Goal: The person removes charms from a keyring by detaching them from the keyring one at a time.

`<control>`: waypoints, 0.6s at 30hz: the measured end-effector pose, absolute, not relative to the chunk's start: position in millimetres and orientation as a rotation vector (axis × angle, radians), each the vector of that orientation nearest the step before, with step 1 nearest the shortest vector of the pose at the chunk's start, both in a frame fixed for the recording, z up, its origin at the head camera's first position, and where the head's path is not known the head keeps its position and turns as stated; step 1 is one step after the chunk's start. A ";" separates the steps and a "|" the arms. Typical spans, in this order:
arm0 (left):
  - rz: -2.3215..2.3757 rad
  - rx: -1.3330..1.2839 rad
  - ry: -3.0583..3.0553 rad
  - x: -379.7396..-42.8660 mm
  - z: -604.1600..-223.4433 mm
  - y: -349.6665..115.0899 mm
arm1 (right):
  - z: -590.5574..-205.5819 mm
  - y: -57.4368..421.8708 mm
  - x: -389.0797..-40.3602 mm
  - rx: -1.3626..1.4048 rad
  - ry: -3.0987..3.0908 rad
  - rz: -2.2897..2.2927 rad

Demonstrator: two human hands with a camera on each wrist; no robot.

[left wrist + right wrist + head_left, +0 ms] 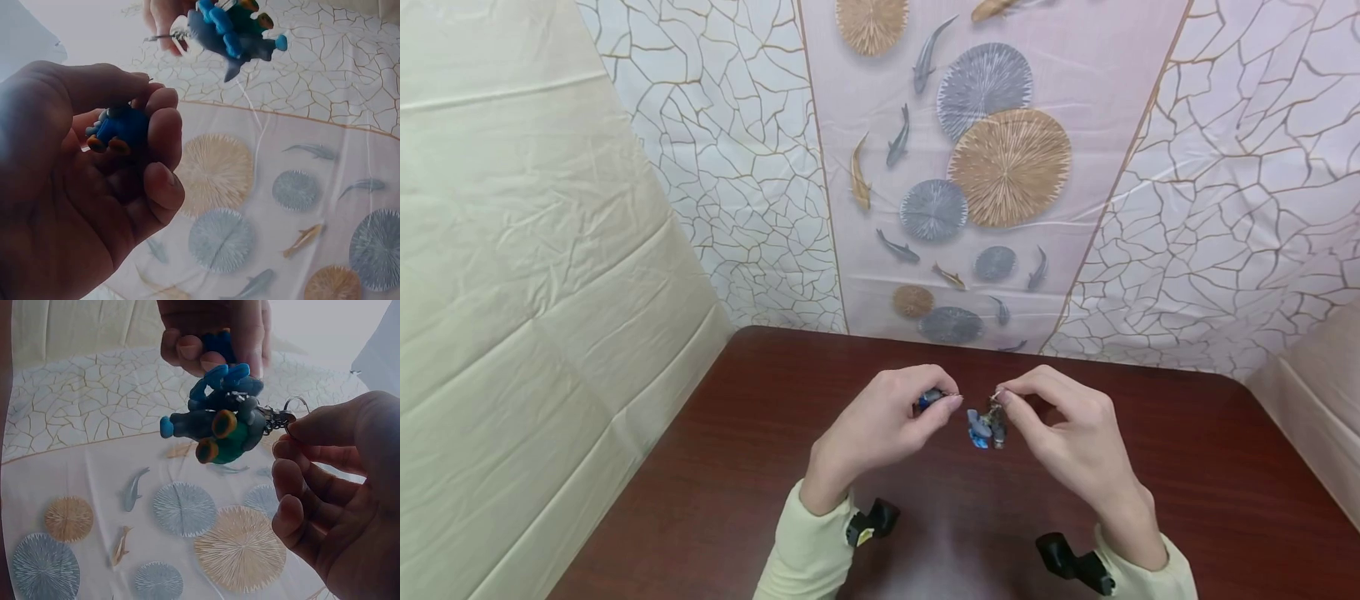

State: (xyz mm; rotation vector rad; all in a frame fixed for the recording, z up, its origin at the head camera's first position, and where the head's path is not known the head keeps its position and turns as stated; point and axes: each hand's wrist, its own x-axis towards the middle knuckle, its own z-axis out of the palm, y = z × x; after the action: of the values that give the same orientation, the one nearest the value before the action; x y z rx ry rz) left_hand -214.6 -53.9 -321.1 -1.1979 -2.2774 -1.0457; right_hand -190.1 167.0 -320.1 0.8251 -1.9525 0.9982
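My left hand (880, 425) pinches a small dark-blue keychain figure (128, 130) with orange ends between thumb and index finger. Its fittings are mostly hidden by the fingertips. A short way off, my right hand (1078, 442) pinches a metal split ring (296, 401) between thumb and fingertip. From that ring a short chain (272, 420) leads to a cluster of small figures: a grey shark-like one (209, 34) with light-blue parts and a green one (228, 449) with orange rounds. In the head view the cluster hangs below the right fingertips, above the table.
Both hands are over a dark red-brown wooden table (715, 467). Behind it hangs a cloth backdrop (880, 275) printed with fish and round leaves. A cream cloth wall (542, 275) stands on the left. Black wrist cameras (883, 517) sit by both cuffs.
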 end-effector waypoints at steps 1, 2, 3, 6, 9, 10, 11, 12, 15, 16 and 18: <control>-1.055 -1.190 -2.290 -214.9 -321.3 -55.2 | -319.7 167.3 -189.7 0.824 -1.952 0.998; -1.066 -1.178 -2.303 -215.4 -321.7 -56.8 | -319.3 167.4 -189.4 0.826 -1.950 1.002; -1.079 -1.164 -2.315 -215.9 -322.1 -58.9 | -319.0 167.5 -189.2 0.828 -1.949 1.006; -1.115 -1.114 -2.358 -219.2 -323.8 -64.9 | -318.0 168.5 -189.1 0.822 -1.951 1.012; -1.122 -1.068 -2.412 -223.9 -327.2 -70.6 | -318.1 170.3 -189.0 0.801 -1.961 1.005; -1.121 -1.056 -2.429 -225.6 -328.5 -71.9 | -318.4 171.0 -188.8 0.793 -1.964 1.002; -1.115 -1.044 -2.449 -227.7 -330.1 -73.2 | -318.8 171.9 -188.8 0.786 -1.967 0.999; -1.110 -1.033 -2.465 -229.6 -331.6 -74.3 | -319.3 172.9 -188.7 0.780 -1.969 0.998; -1.102 -0.998 -2.502 -235.0 -336.1 -79.4 | -320.9 174.0 -189.2 0.779 -1.972 1.003; -1.099 -0.986 -2.510 -236.7 -337.4 -80.9 | -321.2 174.2 -189.4 0.781 -1.973 1.004; -1.095 -0.967 -2.525 -239.6 -339.6 -84.2 | -321.8 174.5 -189.8 0.786 -1.972 1.007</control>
State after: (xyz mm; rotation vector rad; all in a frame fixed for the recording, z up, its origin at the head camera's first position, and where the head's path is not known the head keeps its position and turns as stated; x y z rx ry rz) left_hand -239.6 -84.2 -339.6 -0.9672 -2.5255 -1.0953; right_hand -189.8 174.5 -321.8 0.7861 -1.9718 1.0067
